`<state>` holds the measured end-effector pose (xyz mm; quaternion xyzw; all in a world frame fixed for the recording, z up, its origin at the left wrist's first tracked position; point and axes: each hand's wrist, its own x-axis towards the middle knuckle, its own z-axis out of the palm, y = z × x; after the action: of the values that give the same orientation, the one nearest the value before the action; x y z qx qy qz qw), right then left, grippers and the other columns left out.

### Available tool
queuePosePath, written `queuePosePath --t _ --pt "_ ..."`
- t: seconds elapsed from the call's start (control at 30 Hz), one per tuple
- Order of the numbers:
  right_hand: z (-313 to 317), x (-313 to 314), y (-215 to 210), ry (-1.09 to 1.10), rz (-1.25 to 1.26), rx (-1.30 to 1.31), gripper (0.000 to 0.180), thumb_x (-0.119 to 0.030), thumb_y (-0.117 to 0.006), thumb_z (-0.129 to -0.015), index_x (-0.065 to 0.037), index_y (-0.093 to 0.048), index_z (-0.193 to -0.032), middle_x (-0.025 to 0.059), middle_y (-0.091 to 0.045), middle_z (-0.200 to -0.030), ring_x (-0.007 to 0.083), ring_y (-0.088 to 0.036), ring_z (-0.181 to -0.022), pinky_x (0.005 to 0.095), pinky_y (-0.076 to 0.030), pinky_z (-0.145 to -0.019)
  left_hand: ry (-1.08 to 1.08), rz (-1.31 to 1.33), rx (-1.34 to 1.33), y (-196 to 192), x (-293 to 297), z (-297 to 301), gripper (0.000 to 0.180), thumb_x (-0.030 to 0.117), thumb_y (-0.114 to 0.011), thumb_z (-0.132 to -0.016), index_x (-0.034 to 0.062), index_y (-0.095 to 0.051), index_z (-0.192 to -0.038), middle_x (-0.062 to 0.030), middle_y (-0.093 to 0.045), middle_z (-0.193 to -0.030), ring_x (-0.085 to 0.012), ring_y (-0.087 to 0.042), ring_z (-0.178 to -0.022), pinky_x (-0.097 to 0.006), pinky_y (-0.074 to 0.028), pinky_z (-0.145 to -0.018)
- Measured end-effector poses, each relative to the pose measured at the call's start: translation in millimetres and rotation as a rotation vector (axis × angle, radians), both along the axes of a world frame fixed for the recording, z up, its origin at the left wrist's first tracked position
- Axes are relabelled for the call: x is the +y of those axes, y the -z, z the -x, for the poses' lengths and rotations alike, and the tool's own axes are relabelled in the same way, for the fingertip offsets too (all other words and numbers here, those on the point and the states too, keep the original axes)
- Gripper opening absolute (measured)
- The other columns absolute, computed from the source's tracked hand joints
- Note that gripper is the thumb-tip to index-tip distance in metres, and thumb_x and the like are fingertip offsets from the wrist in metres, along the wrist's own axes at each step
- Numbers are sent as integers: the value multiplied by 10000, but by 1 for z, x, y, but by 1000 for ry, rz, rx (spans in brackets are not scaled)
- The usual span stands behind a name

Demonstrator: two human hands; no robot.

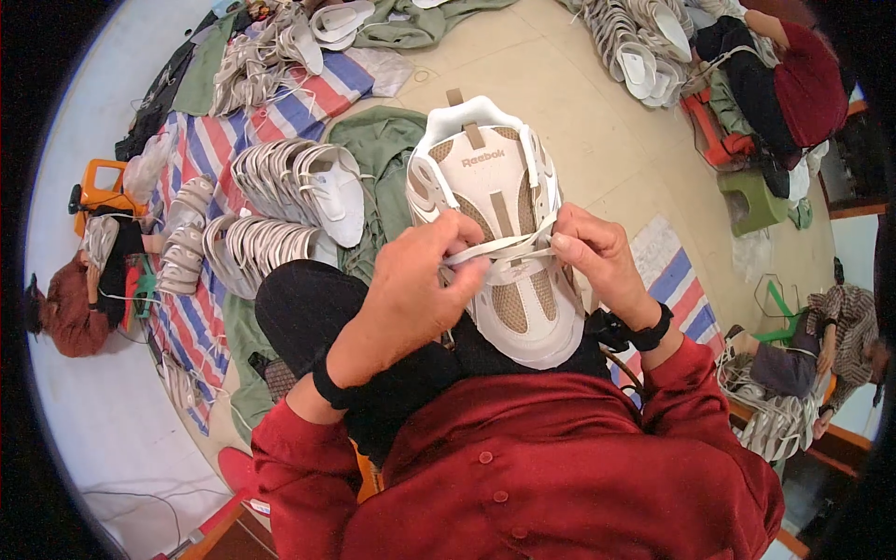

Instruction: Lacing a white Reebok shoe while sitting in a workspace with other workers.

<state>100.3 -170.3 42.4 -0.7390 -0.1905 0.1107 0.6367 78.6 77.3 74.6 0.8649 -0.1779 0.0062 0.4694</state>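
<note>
On my lap lies a beige and white sneaker upper (471, 173) with tan mesh panels, its rounded toe toward me and its tongue pointing away. A flat off-white shoelace (501, 245) crosses over it low on the tongue. My left hand (411, 280) is closed at the left side, thumb and fingers pinching the lace. At the right side, my right hand (602, 254) pinches the lace between thumb and forefinger, by the eyelet edge. The lace's far ends cannot be made out behind my fingers.
Rows of nested shoe uppers (280, 182) lie on a striped sheet (345, 79) and green cloth (383, 131) to my left. More uppers (639, 51) are piled at the far right. Other people sit around: one far right beside a green stool (751, 201), others left and right.
</note>
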Motion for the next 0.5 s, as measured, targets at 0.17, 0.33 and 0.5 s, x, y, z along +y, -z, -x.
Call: queuePosePath --t 0.17,0.33,0.5 --pt "2 -2 -11 -97 -70 127 255 -213 -598 -944 -32 -565 -768 -28 -473 -764 59 -431 -724 232 -362 -647 -4 -177 -163 5 -12 8 219 72 -700 -727 53 -601 -921 -92 -625 -766 -258 -607 -695 -362 -474 -661" --pt "1 -4 -11 -80 -80 200 246 -224 -584 -955 -41 -589 -790 -47 -504 -749 49 -435 -721 217 -366 -659 9 -236 -315 13 -10 3 193 58 -680 -705 53 -599 -880 -105 -621 -761 -295 -609 -700 -374 -480 -649" --pt "2 0 -10 -29 -110 272 236 -227 -578 -960 -51 -599 -805 -69 -515 -750 32 -436 -727 204 -371 -675 -56 28 67 5 -7 -11 75 23 -589 -751 30 -571 -824 -133 -614 -697 -328 -617 -650 -394 -475 -598"
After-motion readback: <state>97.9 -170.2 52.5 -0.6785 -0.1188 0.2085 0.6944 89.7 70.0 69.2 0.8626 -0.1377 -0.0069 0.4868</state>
